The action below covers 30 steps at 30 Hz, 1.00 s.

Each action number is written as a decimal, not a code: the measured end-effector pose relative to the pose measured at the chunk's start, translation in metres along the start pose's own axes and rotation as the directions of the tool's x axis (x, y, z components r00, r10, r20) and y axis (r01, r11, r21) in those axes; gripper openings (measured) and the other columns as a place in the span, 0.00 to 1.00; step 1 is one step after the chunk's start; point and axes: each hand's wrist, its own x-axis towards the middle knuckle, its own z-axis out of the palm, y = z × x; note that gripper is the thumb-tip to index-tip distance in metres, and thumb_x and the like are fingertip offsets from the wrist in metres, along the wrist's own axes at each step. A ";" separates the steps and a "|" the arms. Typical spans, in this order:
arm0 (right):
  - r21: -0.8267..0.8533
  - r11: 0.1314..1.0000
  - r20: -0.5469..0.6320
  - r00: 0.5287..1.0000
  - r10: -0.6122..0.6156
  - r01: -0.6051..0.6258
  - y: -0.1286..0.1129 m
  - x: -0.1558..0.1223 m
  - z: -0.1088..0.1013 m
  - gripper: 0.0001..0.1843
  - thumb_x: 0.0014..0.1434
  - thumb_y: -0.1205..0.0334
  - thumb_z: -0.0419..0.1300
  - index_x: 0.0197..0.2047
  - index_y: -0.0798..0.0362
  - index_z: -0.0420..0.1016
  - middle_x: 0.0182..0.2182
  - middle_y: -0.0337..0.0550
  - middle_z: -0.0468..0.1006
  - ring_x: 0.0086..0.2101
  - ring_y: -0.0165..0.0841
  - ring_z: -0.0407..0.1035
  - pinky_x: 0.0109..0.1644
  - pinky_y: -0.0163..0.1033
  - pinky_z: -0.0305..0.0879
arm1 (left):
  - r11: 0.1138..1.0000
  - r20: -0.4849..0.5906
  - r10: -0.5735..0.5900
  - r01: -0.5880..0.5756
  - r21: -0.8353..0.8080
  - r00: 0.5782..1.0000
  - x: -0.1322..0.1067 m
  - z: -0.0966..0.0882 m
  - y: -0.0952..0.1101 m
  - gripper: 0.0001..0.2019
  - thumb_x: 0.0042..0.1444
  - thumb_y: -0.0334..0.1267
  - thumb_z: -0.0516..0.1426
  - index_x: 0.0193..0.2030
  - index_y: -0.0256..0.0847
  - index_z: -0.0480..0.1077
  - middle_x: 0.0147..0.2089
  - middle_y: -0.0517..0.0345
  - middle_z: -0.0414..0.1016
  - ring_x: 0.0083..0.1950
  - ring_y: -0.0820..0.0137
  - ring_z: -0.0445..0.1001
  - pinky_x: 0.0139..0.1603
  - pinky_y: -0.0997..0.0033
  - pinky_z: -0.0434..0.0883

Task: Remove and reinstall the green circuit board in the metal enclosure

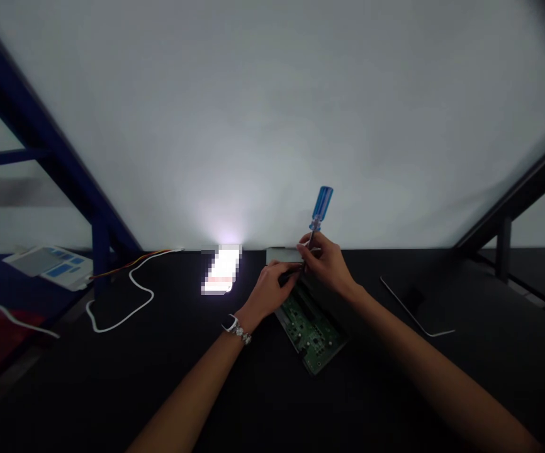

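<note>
A green circuit board (311, 330) lies on the black table (253, 390) in front of me, slanting toward the lower right. My right hand (325, 261) is closed around the shaft of a screwdriver with a clear blue handle (321, 207), held nearly upright over the board's far end. My left hand (270, 290) rests closed on the board's far left edge, pinching a dark thin object I cannot make out. A watch and a bead bracelet sit on my left wrist (235, 327).
A white cable (121, 302) loops across the table at the left, beside orange and red wires. A bright pixelated patch (221, 269) lies near the back edge. A metal L-shaped key (416, 311) rests at the right. Blue frame struts (97, 214) stand at the left, with papers (50, 264) beyond them.
</note>
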 end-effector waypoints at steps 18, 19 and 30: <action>-0.164 0.979 0.139 0.985 -0.099 0.121 0.012 0.004 0.010 0.10 0.62 0.60 0.55 0.47 0.51 0.70 0.28 0.39 0.73 0.27 0.30 0.68 0.33 0.37 0.66 | 0.982 -0.070 -0.101 0.111 0.150 0.992 0.002 0.006 -0.018 0.05 0.57 0.38 0.62 0.39 0.45 0.78 0.40 0.56 0.78 0.46 0.63 0.70 0.47 0.61 0.68; -0.159 0.980 0.152 0.984 -0.095 0.119 0.012 0.004 0.009 0.11 0.62 0.60 0.55 0.47 0.51 0.70 0.28 0.39 0.73 0.27 0.30 0.68 0.33 0.37 0.66 | 0.982 -0.069 -0.107 0.116 0.151 0.992 0.002 0.006 -0.018 0.04 0.57 0.38 0.62 0.39 0.45 0.78 0.39 0.56 0.77 0.46 0.63 0.70 0.46 0.61 0.68; -0.138 0.984 0.167 0.982 -0.084 0.108 0.009 0.004 0.004 0.15 0.63 0.58 0.55 0.52 0.51 0.70 0.29 0.40 0.73 0.28 0.32 0.69 0.34 0.41 0.69 | 0.987 -0.071 -0.092 0.100 0.126 0.993 0.001 0.007 -0.015 0.05 0.57 0.40 0.61 0.38 0.44 0.77 0.39 0.56 0.77 0.45 0.63 0.70 0.45 0.62 0.68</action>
